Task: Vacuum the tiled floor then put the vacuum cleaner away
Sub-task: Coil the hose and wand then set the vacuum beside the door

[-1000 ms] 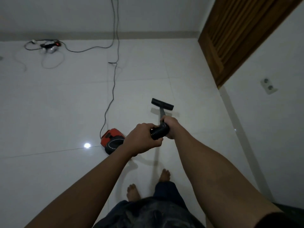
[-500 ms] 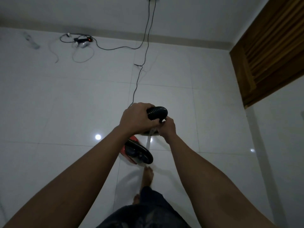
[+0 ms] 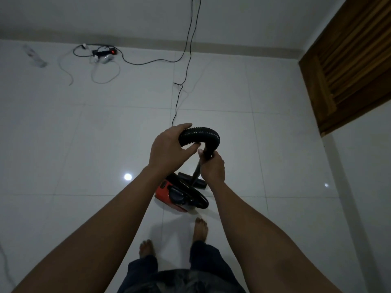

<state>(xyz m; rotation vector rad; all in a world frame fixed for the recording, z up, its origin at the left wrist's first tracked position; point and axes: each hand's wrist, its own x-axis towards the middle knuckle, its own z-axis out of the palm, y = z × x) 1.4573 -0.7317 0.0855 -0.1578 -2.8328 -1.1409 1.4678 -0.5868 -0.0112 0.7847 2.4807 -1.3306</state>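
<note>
On the floor [image 3: 84, 144]: vacuum [image 3: 169, 192] is sitting just ahead of the bare feet [image 3: 200, 229], nozzle [image 3: 201, 183] lying just beside it.
Left hand [image 3: 167, 149]: is gripping one end of the bent hose [image 3: 203, 133].
Right hand [image 3: 212, 168]: is gripping the tube [image 3: 195, 173] under the hose's other end.
Cord [image 3: 179, 98]: is running across the floor to the far wall.

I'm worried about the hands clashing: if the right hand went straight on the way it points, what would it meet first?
Probably the left hand, which grips the black hose just ahead of the right hand, which holds the wand. Depth is unclear; it might meet the hose bend instead.
</note>
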